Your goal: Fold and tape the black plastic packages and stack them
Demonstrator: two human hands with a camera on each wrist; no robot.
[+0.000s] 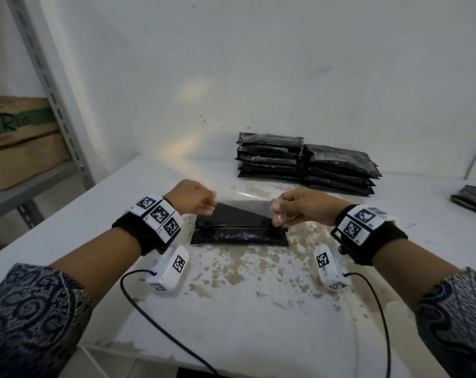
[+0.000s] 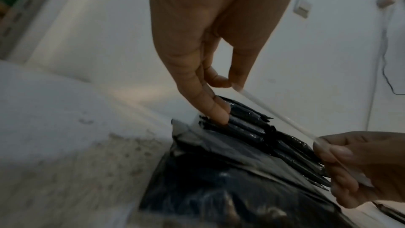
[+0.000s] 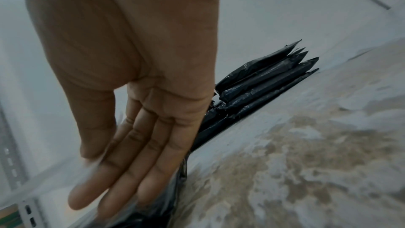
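The table (image 1: 67, 227) is carrying everything here, white with the paint worn patchy in the middle. At the back by the wall, two stacks (image 1: 305, 165) of finished black packages are sitting side by side, touching, out of the working area. One more dark package (image 1: 472, 199) is lying well apart at the right edge.

In the middle, between both hands, the package (image 1: 239, 230) being worked is lying flat, folded, glossy and wrinkled, its flap turned toward the person. A strip of clear tape (image 1: 245, 203) is being stretched over it, end to end, probably so it goes down flat across the fold.

The left hand (image 1: 193, 197) is pinching its end of the tape between thumb and forefinger, while its lower fingers (image 2: 219, 112) are reaching down to the package's left end, seemingly to hold the fold down. The right hand (image 1: 299, 208) is gripping the other end; the left wrist view is showing tape clamped under its thumb, though its own wrist view is showing the fingers fairly straight.

The tape is looking taut and not yet stuck along its length, so the sealing step appears to be in hand.
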